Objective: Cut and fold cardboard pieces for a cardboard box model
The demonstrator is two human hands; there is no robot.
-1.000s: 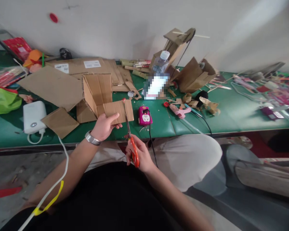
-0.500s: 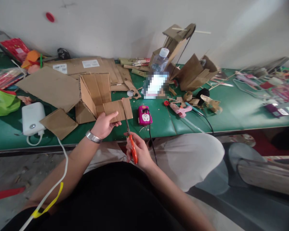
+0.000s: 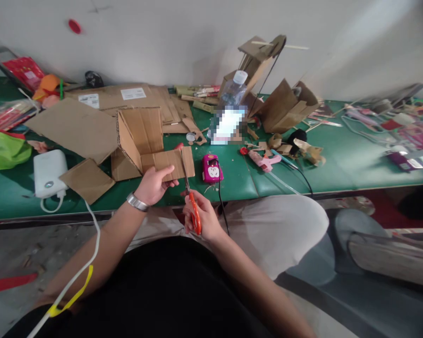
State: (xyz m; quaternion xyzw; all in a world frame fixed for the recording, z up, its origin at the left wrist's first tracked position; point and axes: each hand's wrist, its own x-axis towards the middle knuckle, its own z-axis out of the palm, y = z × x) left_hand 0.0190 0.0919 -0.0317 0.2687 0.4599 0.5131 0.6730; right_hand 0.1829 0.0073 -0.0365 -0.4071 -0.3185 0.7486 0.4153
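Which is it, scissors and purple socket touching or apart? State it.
Apart. The head view shows it: the scissors are left of the socket, with green tabletop visible between them.

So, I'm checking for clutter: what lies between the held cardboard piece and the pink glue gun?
In the head view, a purple socket block with a black cable lies between the cardboard piece and the pink glue gun.

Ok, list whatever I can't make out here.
All in the head view:
Left hand: some fingers hidden behind the cardboard piece.
Scissors: cut depth too fine to tell.
Bright panel: pixelated, unreadable.
White labels: print too small.
Pink clutter: blurred, cut off by right edge.
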